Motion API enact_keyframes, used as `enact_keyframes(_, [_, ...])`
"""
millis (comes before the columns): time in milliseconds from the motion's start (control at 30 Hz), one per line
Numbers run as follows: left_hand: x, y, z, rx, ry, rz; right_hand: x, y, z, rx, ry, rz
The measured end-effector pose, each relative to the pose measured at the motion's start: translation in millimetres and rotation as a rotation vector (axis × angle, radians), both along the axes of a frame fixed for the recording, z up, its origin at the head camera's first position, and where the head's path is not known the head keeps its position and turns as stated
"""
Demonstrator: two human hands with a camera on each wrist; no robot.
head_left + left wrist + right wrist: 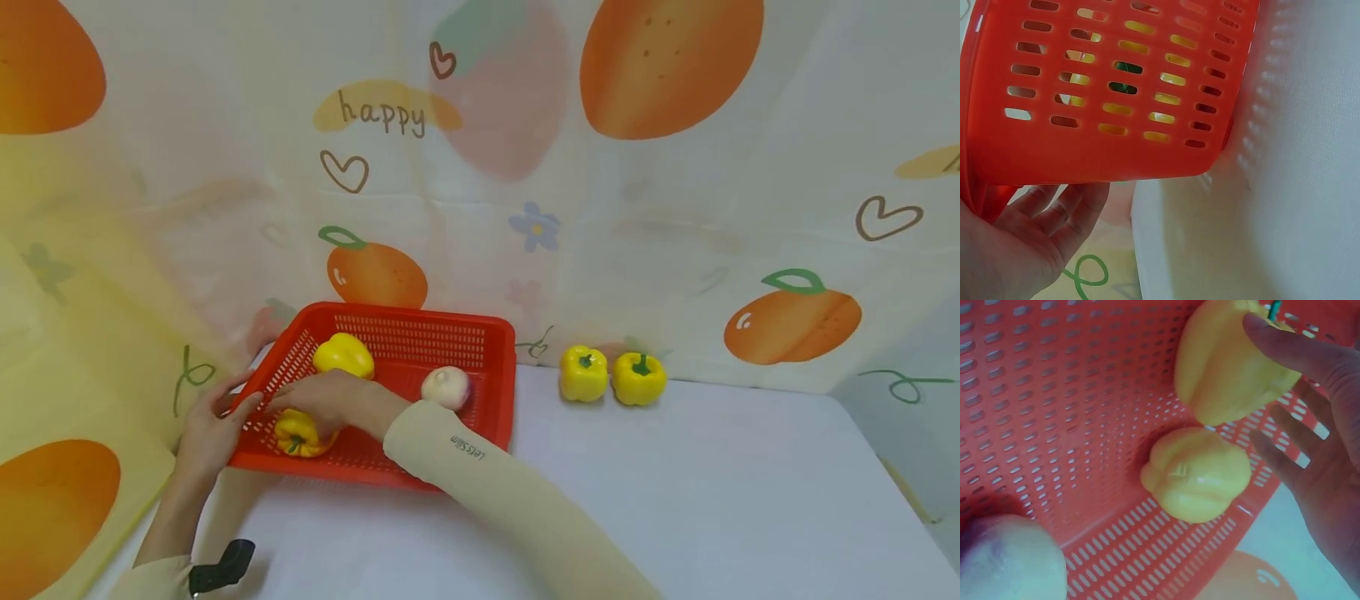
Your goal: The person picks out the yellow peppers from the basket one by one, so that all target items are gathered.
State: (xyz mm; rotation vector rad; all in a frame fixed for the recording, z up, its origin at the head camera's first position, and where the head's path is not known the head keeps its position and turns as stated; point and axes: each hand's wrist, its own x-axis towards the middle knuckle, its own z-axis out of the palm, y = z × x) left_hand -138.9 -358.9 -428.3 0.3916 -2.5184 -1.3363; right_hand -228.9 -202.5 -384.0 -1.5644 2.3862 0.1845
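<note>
My left hand (pixel 206 429) grips the left side rim of a red plastic basket (pixel 506 392), its fingers under the rim in the left wrist view. Inside the basket, my right hand (pixel 322 398) reaches over a yellow bell pepper (pixel 296 435) near the left front corner. In the right wrist view the thumb lies against that bell pepper (pixel 1222 369), while the other fingers are spread loosely beside it. Behind the hand sits another yellow bell pepper (pixel 343 354). A round whitish onion-like vegetable (pixel 446 387) with a purple tinge rests towards the basket's right side.
Two yellow bell peppers, one on the left (pixel 583 373) and one on the right (pixel 639 378), stand side by side on the white table (pixel 675 492), right of the basket. A fruit-printed cloth (pixel 480 217) hangs along the back and left.
</note>
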Motion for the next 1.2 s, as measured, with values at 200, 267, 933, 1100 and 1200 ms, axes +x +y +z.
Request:
enact_keyframes(200, [0.1, 2.2, -2.6, 0.003, -0.014, 0.004, 1.9, 1, -8.6, 0.012, -0.013, -0.018])
enact_keyframes(267, [-1.1, 4.0, -3.7, 0.006, -0.005, -0.004, 1.8, 4, -10.1, 0.005, -0.001, -0.001])
enact_keyframes(933, [-1.8, -6.1, 5.7, -0.002, -0.089, 0.001, 6.3, 61, 57.0, -0.225, 0.065, -0.145])
enact_keyframes(1100, [-3.1, -6.6, 2.2, -0.013, -0.054, 0.000, -2.2, 101, 64.4, -0.379, -0.012, -0.196])
enact_keyframes(1200, [-4.0, -5.0, 0.2, -0.032, -0.045, 0.011, -9.4, 128, 60.9, -0.444, -0.048, -0.220])
